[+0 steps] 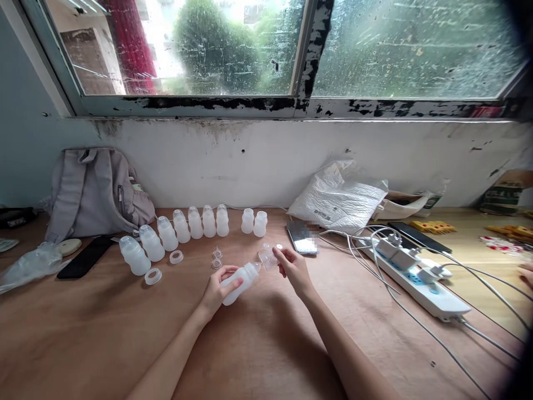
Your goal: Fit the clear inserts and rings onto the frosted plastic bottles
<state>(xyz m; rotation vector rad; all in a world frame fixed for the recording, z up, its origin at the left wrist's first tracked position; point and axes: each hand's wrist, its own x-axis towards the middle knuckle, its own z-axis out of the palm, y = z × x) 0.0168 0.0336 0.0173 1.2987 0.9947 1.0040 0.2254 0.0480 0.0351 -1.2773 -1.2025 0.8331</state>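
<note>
My left hand (pixel 217 289) is wrapped round a frosted white plastic bottle (pixel 241 280), held tilted with its neck pointing right. My right hand (pixel 291 265) pinches a small clear cap (pixel 267 258) right at the bottle's neck. Behind them a curved row of several like bottles (pixel 179 230) stands on the brown table (pixel 104 333), with two more bottles (pixel 254 222) at its right end. Two white rings (pixel 153 276) and some small clear parts (pixel 217 258) lie loose near the row.
A grey backpack (pixel 95 191) leans on the wall at the back left, a black phone (pixel 85 257) before it. A second phone (pixel 302 238), a white plastic bag (pixel 337 200) and a power strip (pixel 416 278) with chargers and cables lie on the right. Another person's fingers (pixel 527 273) show at the right edge.
</note>
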